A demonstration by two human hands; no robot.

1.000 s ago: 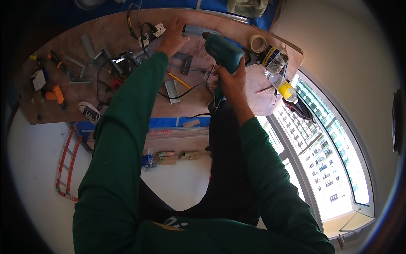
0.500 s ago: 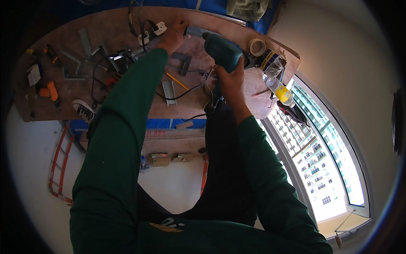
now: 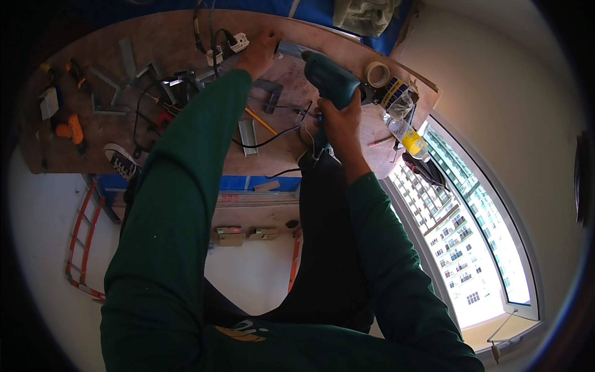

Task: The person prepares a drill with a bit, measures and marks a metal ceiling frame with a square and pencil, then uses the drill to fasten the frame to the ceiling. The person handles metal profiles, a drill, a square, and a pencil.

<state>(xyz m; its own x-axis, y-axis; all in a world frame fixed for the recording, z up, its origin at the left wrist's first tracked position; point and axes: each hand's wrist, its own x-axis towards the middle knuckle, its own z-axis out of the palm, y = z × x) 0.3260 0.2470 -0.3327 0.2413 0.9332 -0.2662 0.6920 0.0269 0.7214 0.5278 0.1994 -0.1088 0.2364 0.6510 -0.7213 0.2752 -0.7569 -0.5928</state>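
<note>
A teal power drill points up and left, its tip at the right part of a grey metal channel piece. Around the drill's handle my right hand is closed. At the far side of the wooden board, my left hand grips the left end of the metal piece; its fingers are partly hidden. Nearer to me lie a yellow pencil, a short metal channel and a dark angled bracket.
Several metal angle pieces, an orange tool and a power strip lie to the left. Black cables cross the board. A tape roll and a plastic bottle are on the right. My shoe rests at the left.
The view has shifted slightly. Both hands keep their grips, and the drill stays against the metal piece.
</note>
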